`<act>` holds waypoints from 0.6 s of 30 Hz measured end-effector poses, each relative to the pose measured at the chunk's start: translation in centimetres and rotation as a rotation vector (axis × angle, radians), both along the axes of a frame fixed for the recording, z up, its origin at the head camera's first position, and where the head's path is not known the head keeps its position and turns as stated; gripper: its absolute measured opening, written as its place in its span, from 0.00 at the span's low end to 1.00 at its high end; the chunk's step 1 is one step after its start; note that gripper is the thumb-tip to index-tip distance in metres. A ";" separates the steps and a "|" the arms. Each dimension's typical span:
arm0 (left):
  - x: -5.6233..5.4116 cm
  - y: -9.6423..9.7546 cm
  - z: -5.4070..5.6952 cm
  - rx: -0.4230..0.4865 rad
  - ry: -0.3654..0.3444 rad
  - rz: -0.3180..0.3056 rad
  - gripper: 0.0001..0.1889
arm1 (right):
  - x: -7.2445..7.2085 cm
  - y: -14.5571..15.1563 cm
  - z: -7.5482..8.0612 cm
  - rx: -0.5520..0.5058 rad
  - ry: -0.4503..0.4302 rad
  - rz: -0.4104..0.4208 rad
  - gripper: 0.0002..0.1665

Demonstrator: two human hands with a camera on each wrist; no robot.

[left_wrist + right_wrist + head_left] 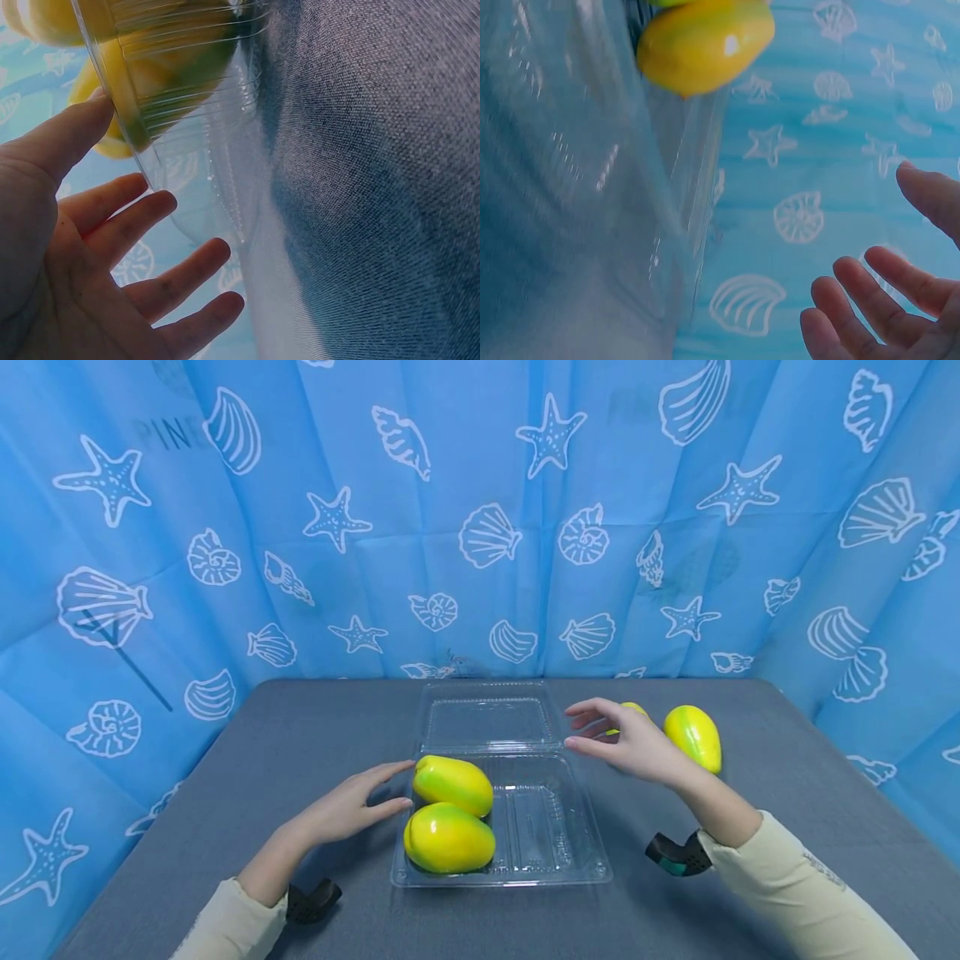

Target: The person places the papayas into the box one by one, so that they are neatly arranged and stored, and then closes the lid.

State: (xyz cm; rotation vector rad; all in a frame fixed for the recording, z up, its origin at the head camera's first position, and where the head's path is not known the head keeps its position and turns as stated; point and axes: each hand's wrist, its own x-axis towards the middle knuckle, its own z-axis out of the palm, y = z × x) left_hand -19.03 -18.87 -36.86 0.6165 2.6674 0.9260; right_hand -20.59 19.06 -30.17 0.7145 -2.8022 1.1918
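A clear plastic clamshell box lies with its lid folded back. Two yellow-green mangoes, a rear mango and a front mango, sit in its left half. At the box's left side is my left hand, fingers spread and holding nothing; in the left wrist view its thumb is right at the rim. My right hand hovers right of the lid, fingers loosely bent with nothing in them. It partly hides a mango behind it. Another mango lies farther right.
The box stands on a grey cloth-covered table. A blue curtain printed with white shells and starfish hangs behind the table and along its sides. Each wrist wears a black device, such as the right wrist mount.
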 end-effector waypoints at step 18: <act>0.0 0.0 -0.1 0.007 -0.001 -0.003 0.34 | -3.0 4.9 -2.2 0.153 -0.022 -0.298 0.38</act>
